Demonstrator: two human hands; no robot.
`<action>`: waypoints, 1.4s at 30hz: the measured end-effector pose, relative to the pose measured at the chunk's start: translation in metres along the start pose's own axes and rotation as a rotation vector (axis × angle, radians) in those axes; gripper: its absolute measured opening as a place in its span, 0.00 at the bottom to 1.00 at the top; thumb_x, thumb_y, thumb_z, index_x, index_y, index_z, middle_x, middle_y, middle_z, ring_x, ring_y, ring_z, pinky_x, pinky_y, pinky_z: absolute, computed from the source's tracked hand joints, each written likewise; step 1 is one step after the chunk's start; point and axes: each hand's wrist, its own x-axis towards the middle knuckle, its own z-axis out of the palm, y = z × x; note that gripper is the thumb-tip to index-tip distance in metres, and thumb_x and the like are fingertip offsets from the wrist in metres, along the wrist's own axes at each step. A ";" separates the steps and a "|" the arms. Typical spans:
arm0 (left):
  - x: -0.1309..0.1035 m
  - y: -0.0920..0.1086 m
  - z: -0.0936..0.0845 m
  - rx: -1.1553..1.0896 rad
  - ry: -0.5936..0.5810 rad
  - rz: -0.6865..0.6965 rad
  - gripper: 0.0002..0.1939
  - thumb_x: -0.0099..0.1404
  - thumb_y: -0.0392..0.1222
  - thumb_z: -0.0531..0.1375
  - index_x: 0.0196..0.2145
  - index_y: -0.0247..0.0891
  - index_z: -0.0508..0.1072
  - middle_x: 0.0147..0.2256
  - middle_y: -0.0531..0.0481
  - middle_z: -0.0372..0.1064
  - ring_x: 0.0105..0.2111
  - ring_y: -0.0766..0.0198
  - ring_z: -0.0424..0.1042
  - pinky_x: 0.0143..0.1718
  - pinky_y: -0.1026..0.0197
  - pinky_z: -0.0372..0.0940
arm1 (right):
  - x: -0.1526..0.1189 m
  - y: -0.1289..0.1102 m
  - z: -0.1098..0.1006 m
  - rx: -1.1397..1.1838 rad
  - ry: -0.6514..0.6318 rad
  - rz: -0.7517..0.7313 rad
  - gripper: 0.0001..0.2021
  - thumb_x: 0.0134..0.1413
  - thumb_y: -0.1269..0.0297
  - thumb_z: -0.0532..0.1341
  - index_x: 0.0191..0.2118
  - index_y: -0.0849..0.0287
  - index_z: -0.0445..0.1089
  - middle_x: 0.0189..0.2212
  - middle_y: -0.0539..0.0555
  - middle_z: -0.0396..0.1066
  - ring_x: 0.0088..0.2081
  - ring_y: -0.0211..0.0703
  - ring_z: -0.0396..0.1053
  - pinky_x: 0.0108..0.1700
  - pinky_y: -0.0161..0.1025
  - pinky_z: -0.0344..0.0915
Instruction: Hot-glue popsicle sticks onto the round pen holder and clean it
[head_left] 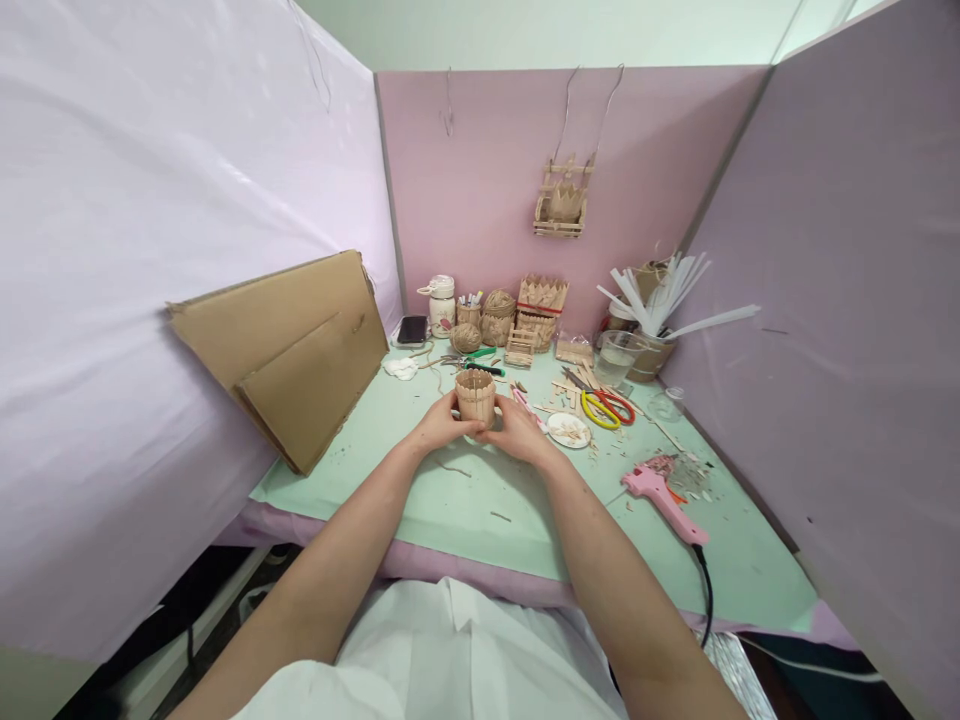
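A small round wooden cup (476, 397) made of upright sticks with a jagged rim stands upright between my hands, above the middle of the green tabletop (450, 500). My left hand (444, 424) holds its left side, with the thumb across the lower front. On the right side, my right hand (515, 428) grips the same cup, its thumb near the base. The far sides of my fingers are hidden behind the cup.
Right: white dish (568, 431), scissors (607, 408), pink glue gun (664, 503) with black cable, plastic cup (616, 358). Behind: pliers, twine ball (466, 338), bottle (442, 306), phone (412, 331). Cardboard (300, 370) leans at left. A wooden swing (564, 200) hangs behind.
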 end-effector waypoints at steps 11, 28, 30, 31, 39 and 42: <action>-0.004 0.007 0.001 -0.128 -0.046 0.087 0.41 0.46 0.47 0.69 0.55 0.36 0.60 0.54 0.39 0.63 0.53 0.51 0.64 0.53 0.51 0.60 | 0.001 -0.008 -0.014 0.409 0.077 -0.096 0.33 0.46 0.61 0.62 0.60 0.53 0.55 0.59 0.55 0.58 0.57 0.47 0.58 0.55 0.45 0.57; -0.002 0.007 0.003 -0.330 0.024 0.175 0.36 0.45 0.41 0.69 0.52 0.34 0.63 0.52 0.38 0.64 0.52 0.50 0.65 0.54 0.50 0.59 | 0.007 0.003 -0.004 0.514 0.158 -0.224 0.22 0.48 0.62 0.62 0.52 0.53 0.66 0.51 0.53 0.68 0.52 0.46 0.64 0.54 0.46 0.58; -0.002 0.006 0.004 -0.303 -0.019 0.135 0.40 0.43 0.40 0.70 0.54 0.35 0.61 0.54 0.39 0.62 0.53 0.49 0.64 0.53 0.50 0.60 | 0.009 0.004 -0.002 0.523 0.153 -0.223 0.23 0.48 0.63 0.62 0.52 0.54 0.65 0.52 0.53 0.68 0.52 0.46 0.64 0.54 0.45 0.58; -0.003 0.006 0.004 -0.273 -0.039 0.116 0.41 0.43 0.39 0.70 0.55 0.36 0.60 0.54 0.39 0.62 0.53 0.49 0.63 0.53 0.50 0.60 | 0.009 0.005 -0.001 0.528 0.149 -0.225 0.23 0.48 0.63 0.62 0.52 0.54 0.65 0.52 0.54 0.67 0.52 0.46 0.64 0.54 0.45 0.58; -0.001 0.007 0.004 -0.182 0.085 0.058 0.37 0.42 0.41 0.69 0.51 0.35 0.65 0.49 0.42 0.68 0.48 0.51 0.68 0.50 0.50 0.62 | 0.009 0.003 -0.001 0.540 0.188 -0.145 0.25 0.49 0.61 0.61 0.55 0.53 0.61 0.53 0.56 0.65 0.52 0.47 0.64 0.54 0.48 0.58; 0.003 0.006 0.003 -0.265 0.207 0.041 0.37 0.42 0.42 0.69 0.50 0.34 0.64 0.49 0.39 0.68 0.48 0.52 0.68 0.49 0.51 0.63 | 0.009 0.006 0.001 0.512 0.192 -0.069 0.29 0.48 0.56 0.62 0.57 0.54 0.58 0.54 0.59 0.63 0.52 0.48 0.64 0.53 0.50 0.58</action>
